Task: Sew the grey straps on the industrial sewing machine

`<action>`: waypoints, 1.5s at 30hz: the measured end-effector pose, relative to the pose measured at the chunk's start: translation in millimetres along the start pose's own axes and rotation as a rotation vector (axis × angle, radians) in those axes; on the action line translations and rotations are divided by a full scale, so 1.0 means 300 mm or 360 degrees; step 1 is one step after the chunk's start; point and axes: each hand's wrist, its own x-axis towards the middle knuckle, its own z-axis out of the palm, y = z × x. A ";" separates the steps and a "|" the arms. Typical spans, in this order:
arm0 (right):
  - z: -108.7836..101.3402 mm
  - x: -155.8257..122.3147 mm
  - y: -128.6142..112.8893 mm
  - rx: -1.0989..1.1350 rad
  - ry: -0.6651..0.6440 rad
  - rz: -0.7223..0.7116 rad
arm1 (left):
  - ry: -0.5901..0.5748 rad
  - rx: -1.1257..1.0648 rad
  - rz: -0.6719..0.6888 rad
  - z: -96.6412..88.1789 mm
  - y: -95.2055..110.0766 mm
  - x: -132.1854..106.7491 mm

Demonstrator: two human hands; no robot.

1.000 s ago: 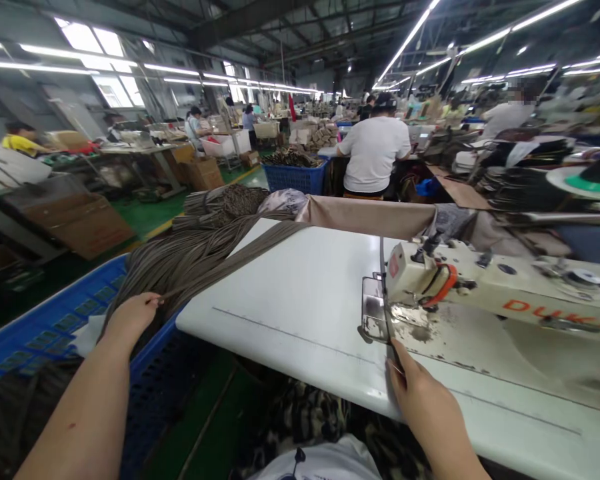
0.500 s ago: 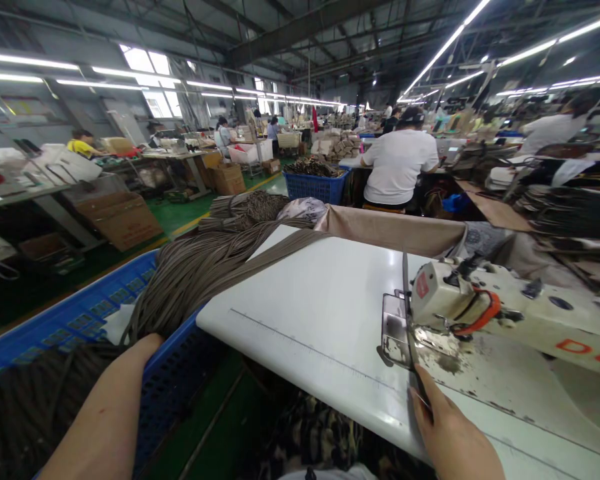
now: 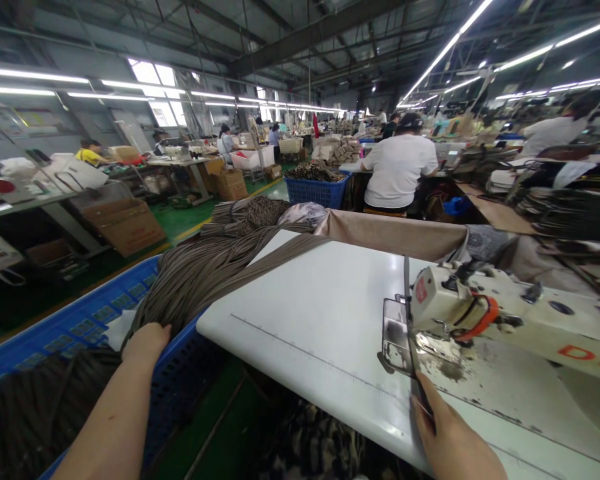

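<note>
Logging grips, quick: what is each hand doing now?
Left hand: on strap bundle, fingers buried, cannot tell.
Right hand: closed, pinching the dark strap at the sewing machine.

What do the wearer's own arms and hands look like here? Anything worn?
Both are bare: the left hand and right hand have no gloves, and no ring, watch or wristband shows. The forearms are uncovered to the frame's edge; no sleeve in view.
</note>
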 end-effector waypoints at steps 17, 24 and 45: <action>-0.024 -0.026 -0.032 -0.0137 0.0037 0.0004 | -0.0197 -0.0697 0.1755 0.297 0.964 -0.482; -0.042 -0.039 -0.050 -0.0034 -0.0060 0.0075 | -0.0505 -0.0711 0.2266 0.312 1.221 -0.805; -0.052 -0.049 0.107 0.0137 0.0181 0.0224 | -0.0210 -0.0520 0.2356 0.312 1.256 -0.898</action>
